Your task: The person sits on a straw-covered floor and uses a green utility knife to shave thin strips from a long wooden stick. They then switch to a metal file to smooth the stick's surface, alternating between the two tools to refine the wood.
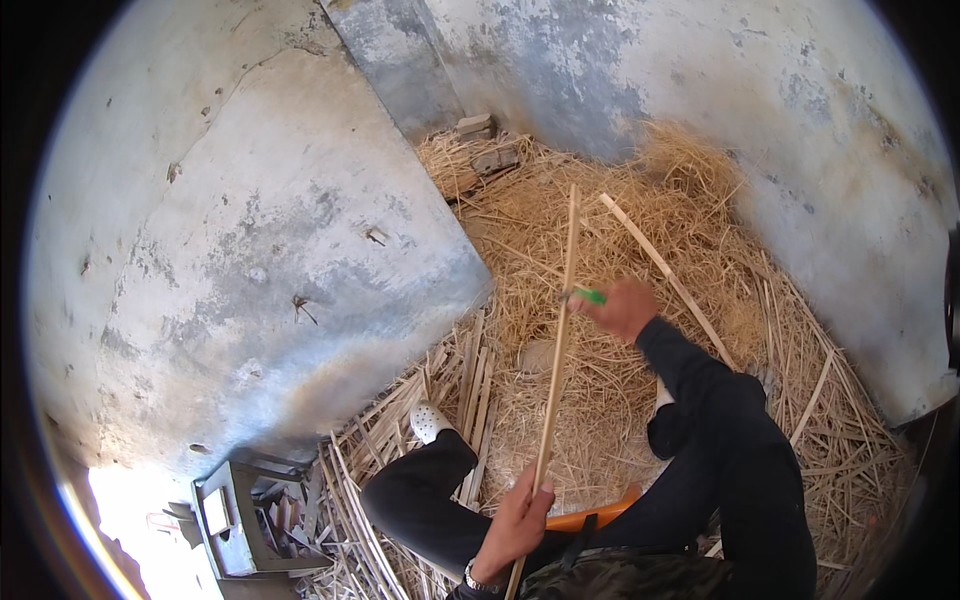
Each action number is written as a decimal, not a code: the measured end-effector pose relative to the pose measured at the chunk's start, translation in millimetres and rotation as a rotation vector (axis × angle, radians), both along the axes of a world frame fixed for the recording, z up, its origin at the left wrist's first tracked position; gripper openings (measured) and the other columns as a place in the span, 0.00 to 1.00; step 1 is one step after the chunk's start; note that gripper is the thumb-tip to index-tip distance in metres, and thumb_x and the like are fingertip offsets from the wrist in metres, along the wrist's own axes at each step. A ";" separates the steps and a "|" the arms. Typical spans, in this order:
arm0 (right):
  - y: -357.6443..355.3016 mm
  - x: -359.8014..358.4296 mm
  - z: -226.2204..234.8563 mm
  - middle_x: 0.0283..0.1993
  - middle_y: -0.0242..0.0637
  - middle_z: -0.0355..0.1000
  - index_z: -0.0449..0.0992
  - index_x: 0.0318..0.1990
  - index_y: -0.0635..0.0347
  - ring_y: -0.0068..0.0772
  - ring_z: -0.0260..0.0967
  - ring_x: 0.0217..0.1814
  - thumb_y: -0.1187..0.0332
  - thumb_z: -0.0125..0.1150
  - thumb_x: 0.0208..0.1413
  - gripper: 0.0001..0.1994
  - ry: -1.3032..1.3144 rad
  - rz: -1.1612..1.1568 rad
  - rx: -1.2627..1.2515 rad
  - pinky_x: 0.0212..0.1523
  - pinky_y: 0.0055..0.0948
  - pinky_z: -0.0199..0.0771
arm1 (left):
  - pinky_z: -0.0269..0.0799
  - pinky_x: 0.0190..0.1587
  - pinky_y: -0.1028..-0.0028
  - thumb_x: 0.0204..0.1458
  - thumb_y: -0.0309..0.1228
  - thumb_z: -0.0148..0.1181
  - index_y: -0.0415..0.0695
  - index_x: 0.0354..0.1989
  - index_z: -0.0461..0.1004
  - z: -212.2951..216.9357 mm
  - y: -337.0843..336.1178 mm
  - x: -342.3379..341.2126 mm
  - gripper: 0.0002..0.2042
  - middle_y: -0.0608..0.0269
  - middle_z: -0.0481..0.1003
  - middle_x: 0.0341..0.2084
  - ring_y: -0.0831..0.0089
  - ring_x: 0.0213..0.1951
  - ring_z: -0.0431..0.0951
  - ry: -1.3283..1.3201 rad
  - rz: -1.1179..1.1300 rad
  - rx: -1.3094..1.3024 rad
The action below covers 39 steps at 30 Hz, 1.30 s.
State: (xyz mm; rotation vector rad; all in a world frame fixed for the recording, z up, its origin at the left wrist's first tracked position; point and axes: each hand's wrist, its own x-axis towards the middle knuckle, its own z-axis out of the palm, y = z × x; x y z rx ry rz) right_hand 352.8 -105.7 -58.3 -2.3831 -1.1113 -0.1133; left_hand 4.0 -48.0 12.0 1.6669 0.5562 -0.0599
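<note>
A long, narrow pale strip (558,385), of wood or bamboo, runs upward from my lap and leans slightly right. Near its lower end my left hand (515,518) is closed round it, with a bracelet or watch on the wrist. Farther up, my right hand (628,308) grips a small green-handled tool (590,296). The tool's dark working end meets the strip; its exact kind is too small to make out. To the right of that hand, a second pale strip (665,268) lies slanted on a heap of shavings (610,240).
Loose strips (480,410) lie around my legs on both sides. A white clog (428,422) is on my left foot. Something orange (600,510) shows under me. At lower left stands a dark wooden frame (240,540). Worn plaster walls (270,230) enclose the heap; bricks (478,126) sit at the back.
</note>
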 end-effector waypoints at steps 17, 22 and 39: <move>-38.5 53.5 4.9 0.09 0.32 0.60 0.84 0.33 0.51 0.32 0.62 0.11 0.22 0.36 0.49 0.42 -0.139 -0.119 0.015 0.15 0.36 0.62 | 0.55 0.27 0.81 0.64 0.30 0.47 0.39 0.65 0.58 20.0 -23.4 -20.9 0.21 0.71 0.58 0.24 0.84 0.25 0.57 0.033 -0.054 -0.020; -76.9 131.6 -15.2 0.09 0.34 0.56 0.71 0.13 0.58 0.32 0.54 0.10 0.26 0.40 0.53 0.41 -0.149 -0.536 0.129 0.14 0.40 0.54 | 0.58 0.27 0.84 0.65 0.32 0.46 0.42 0.66 0.57 3.9 -31.9 -44.7 0.22 0.72 0.63 0.26 0.86 0.25 0.61 -0.008 -0.165 0.022; -24.6 -101.2 37.0 0.17 0.37 0.71 0.84 0.35 0.42 0.37 0.71 0.16 0.26 0.43 0.50 0.34 0.023 0.411 -0.220 0.16 0.35 0.66 | 0.56 0.16 0.82 0.64 0.29 0.44 0.37 0.66 0.53 -14.2 24.3 24.3 0.23 0.65 0.64 0.25 0.84 0.12 0.57 -0.106 0.146 -0.883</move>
